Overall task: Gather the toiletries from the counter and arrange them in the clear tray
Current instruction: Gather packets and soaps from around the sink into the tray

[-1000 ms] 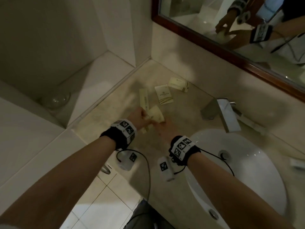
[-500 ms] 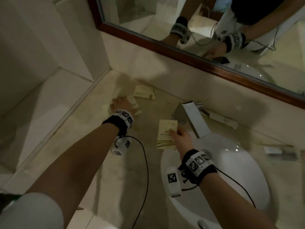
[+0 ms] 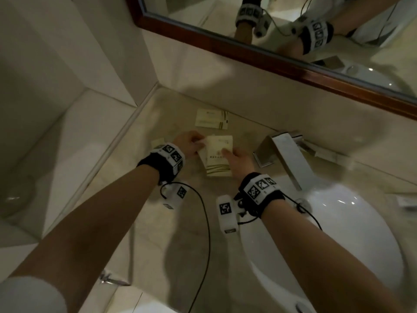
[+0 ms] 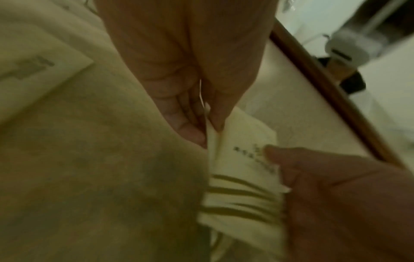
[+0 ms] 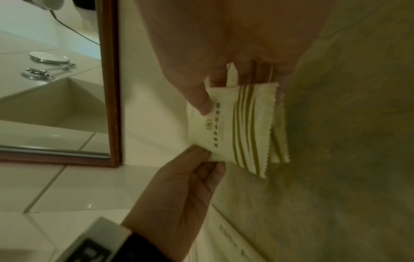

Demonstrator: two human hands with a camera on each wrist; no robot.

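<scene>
Two cream sachets with gold stripes (image 3: 220, 161) are held stacked just above the beige counter (image 3: 180, 222). My left hand (image 3: 198, 143) pinches their left edge between thumb and fingers (image 4: 190, 131). My right hand (image 3: 228, 153) grips them from the right, with its thumb (image 5: 201, 104) on the printed face (image 5: 235, 127) and its fingers behind. The rear sachet (image 5: 280, 141) peeks out behind the front one. Another sachet (image 3: 212, 118) lies near the back wall. A third packet (image 3: 158, 142) shows partly behind my left wrist. No clear tray is in view.
A chrome faucet (image 3: 286, 154) stands right of my hands over the white sink basin (image 3: 338, 233). A wood-framed mirror (image 3: 270, 55) hangs above the back wall. A white tiled ledge (image 3: 67, 143) drops away left of the counter. A small item (image 3: 406, 202) lies far right.
My left hand lifted a sachet from the back of the counter and moved right. My right hand brought its sachet left from the faucet. Both hands now hold the stacked sachets together.
</scene>
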